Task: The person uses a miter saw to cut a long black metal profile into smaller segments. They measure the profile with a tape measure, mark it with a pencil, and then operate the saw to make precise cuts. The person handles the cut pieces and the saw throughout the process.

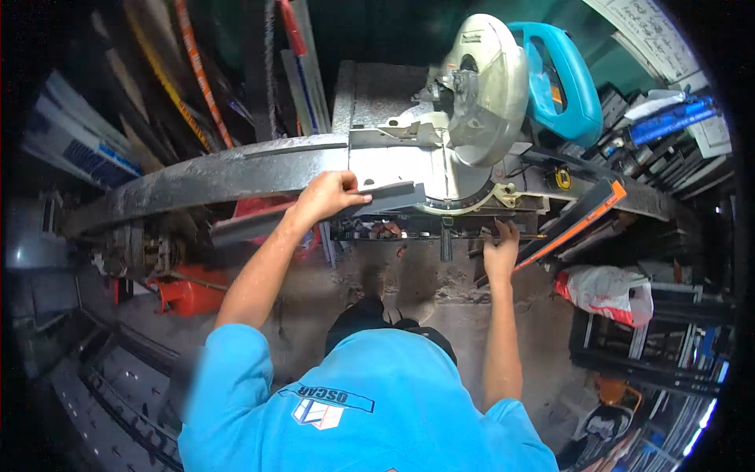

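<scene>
My left hand (329, 197) is closed round a long dark grey metal profile (393, 191), thumb along its upper side. The profile's right end lies over the front of the mitre saw's metal base (389, 167), and its left part slants down past my forearm. Above the base stands the saw's pale blade guard (491, 86), with a turquoise handle (562, 86) behind it. Lower right, my right hand (501, 250) has its fingers curled by the bench's front edge; what they hold is hidden. A dark profile with an orange edge (570, 224) slants up to the right beside that hand.
A long grey bench beam (228, 169) runs left of the saw. A yellow tape measure (561, 178) lies right of it. Long bars and strips lean at the back left. On the floor are a red gas cylinder (189, 297), a plastic bag (609, 293) and dark frames (653, 346).
</scene>
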Motion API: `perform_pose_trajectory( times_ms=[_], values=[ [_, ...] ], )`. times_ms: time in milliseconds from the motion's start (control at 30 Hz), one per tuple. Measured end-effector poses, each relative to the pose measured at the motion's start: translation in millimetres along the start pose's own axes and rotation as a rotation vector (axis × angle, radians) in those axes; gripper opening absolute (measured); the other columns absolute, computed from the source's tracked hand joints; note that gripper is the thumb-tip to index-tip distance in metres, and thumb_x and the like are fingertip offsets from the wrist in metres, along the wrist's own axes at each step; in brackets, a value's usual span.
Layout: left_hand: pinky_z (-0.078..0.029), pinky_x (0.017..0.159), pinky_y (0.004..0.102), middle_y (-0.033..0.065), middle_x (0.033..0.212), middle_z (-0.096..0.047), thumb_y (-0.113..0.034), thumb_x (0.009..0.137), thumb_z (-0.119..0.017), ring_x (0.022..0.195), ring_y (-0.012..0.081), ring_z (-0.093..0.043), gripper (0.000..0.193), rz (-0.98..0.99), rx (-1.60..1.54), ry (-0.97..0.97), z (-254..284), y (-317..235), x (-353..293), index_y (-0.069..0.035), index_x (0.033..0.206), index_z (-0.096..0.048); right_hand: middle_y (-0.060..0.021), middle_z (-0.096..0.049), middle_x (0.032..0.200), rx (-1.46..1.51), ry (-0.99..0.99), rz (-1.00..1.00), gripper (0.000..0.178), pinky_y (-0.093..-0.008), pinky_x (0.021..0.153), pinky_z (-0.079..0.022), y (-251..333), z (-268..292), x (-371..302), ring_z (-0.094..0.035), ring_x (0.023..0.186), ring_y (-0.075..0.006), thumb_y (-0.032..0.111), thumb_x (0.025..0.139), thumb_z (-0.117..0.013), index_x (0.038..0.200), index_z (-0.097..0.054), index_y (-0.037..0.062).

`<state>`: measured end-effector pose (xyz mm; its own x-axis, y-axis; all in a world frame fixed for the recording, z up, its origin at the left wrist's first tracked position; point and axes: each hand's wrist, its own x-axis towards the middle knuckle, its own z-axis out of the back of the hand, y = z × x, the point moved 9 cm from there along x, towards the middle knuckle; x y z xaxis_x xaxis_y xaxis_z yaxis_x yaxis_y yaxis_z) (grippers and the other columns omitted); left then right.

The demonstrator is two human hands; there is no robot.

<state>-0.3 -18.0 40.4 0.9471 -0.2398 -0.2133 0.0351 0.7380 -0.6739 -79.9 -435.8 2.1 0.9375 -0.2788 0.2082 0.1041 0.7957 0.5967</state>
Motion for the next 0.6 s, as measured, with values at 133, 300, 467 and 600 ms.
perform_pose_trajectory(
  times_ms=[133, 300, 467, 600],
  values=[
    [-0.053, 0.076, 0.0411, 0.0153, 0.081, -0.074, -0.047, 0.082, -0.083, 0.078, 0.025, -0.07, 0.046, -0.086, 0.096, 0.206, -8, -2, 58, -0.001, 0.089, -0.076, -0.023, -0.061, 0.128, 0.065, 0.084, -0.031, 0.034, -0.0414, 0.101, -0.05, 9, 12, -19, -0.062, 0.118, -0.0367, 0.011, 0.086, -0.072, 0.117, -0.069, -0.0029],
    [-0.055, 0.08, 0.0386, 0.0183, 0.088, -0.076, -0.051, 0.085, -0.08, 0.084, 0.027, -0.073, 0.054, -0.147, 0.165, 0.278, -21, -11, 103, -0.001, 0.104, -0.078, -0.0158, -0.065, 0.12, 0.421, 0.26, -0.17, 0.028, -0.0307, 0.084, -0.056, 28, -5, -54, -0.068, 0.096, -0.0214, 0.005, 0.088, -0.072, 0.114, -0.069, -0.0039],
    [-0.053, 0.074, 0.0438, 0.0185, 0.076, -0.071, -0.063, 0.084, -0.074, 0.077, 0.0308, -0.071, 0.059, -0.198, 0.221, 0.303, -21, -8, 128, -0.005, 0.094, -0.079, -0.0151, -0.065, 0.123, 0.404, 0.421, -0.107, 0.032, -0.0329, 0.088, -0.056, 51, -11, -70, -0.069, 0.097, -0.0244, 0.007, 0.09, -0.071, 0.12, -0.068, -0.0037],
    [-0.052, 0.076, 0.0434, 0.0182, 0.08, -0.072, -0.065, 0.087, -0.071, 0.078, 0.0312, -0.07, 0.062, -0.162, 0.261, 0.404, -27, -4, 134, -0.005, 0.097, -0.079, -0.0157, -0.065, 0.124, 0.358, 0.492, -0.098, 0.033, -0.0346, 0.089, -0.056, 55, -9, -77, -0.069, 0.1, -0.027, 0.009, 0.091, -0.07, 0.122, -0.067, -0.0042]
  ],
)
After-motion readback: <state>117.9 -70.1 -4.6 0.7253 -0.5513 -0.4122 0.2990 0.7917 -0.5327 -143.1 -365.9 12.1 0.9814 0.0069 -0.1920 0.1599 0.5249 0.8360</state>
